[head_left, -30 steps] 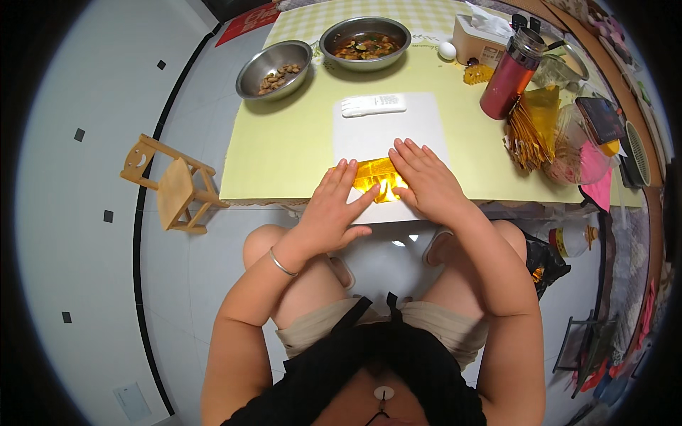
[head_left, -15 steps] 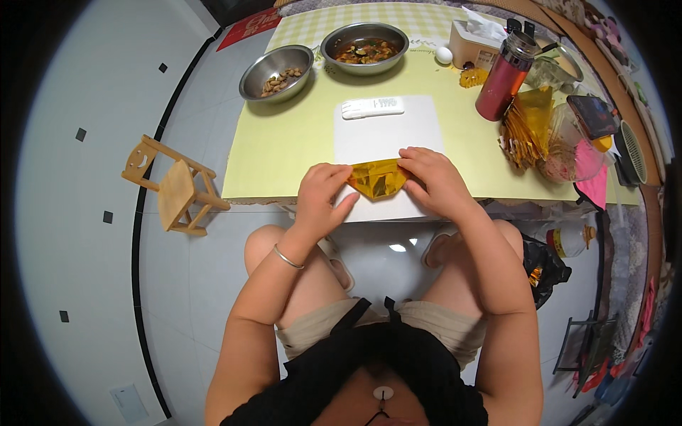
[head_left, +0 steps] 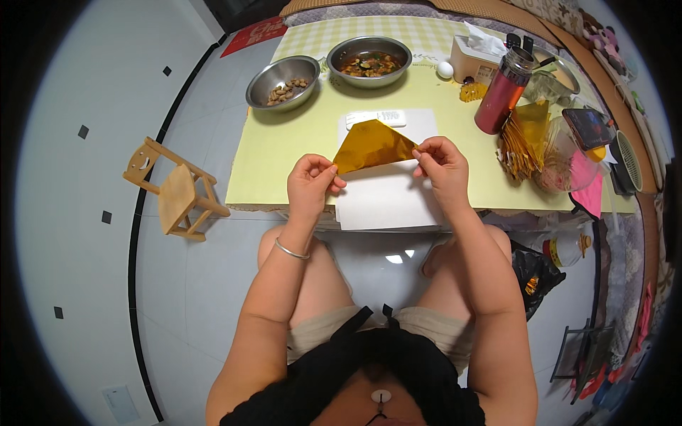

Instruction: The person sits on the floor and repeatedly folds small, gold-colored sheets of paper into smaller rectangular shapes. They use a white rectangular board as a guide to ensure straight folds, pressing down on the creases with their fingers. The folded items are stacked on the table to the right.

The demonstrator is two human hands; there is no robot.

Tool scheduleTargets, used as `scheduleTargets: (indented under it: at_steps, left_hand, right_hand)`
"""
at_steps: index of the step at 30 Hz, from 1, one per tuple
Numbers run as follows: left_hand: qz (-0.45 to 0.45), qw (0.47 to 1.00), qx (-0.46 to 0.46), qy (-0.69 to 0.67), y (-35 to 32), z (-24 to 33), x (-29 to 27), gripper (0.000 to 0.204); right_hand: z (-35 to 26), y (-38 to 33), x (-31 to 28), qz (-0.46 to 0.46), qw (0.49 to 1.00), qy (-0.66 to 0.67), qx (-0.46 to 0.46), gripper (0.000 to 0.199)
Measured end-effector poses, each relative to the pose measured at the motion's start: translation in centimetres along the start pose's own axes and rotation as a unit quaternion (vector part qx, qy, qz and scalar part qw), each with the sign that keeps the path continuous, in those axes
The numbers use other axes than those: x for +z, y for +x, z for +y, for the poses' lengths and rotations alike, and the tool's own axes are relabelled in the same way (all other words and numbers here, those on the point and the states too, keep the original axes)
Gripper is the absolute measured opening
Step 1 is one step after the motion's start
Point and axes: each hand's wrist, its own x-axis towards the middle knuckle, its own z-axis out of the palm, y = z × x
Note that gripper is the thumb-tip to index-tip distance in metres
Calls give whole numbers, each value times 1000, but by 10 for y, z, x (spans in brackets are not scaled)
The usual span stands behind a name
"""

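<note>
A sheet of shiny gold foil paper (head_left: 374,147), folded into a trapezoid with its narrow edge away from me, is held up over the table. My left hand (head_left: 311,181) pinches its left corner between thumb and fingers. At the opposite corner, my right hand (head_left: 440,167) grips it the same way. Beneath lies a white paper sheet (head_left: 387,202) at the table's near edge. A white flat object (head_left: 387,116) rests on that sheet's far part, partly covered by the foil. To the right stands a bundle of folded gold foil papers (head_left: 522,145).
Two steel bowls stand far left: one with peanuts (head_left: 283,101), one with food in broth (head_left: 370,79). A red flask (head_left: 503,92), a tissue box (head_left: 474,60), an egg (head_left: 445,69) and a phone (head_left: 590,128) crowd the right. A small wooden chair (head_left: 177,193) is on the floor at left.
The foil paper has been lifted off the white sheet and turned, its wide edge now toward me. My hands moved from pressing its ends to pinching its corners, slightly farther apart.
</note>
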Motion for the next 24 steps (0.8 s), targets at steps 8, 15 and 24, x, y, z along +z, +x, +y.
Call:
scheduleTargets:
  at_steps: [8,15,24]
  left_hand:
    - [21,998,3,-67,-6,-2,-10,10]
    - [8,997,79,2,-17,1,-4,30]
    - [-71,976,28,205,-7,22,14,13]
  right_hand:
    - [3,-6,-2,-45,999,11,-4,9]
    - [-13,-7,-11,-70,991,6,112,15]
    - [-37,-13,-36,-59,994,-88,21,8]
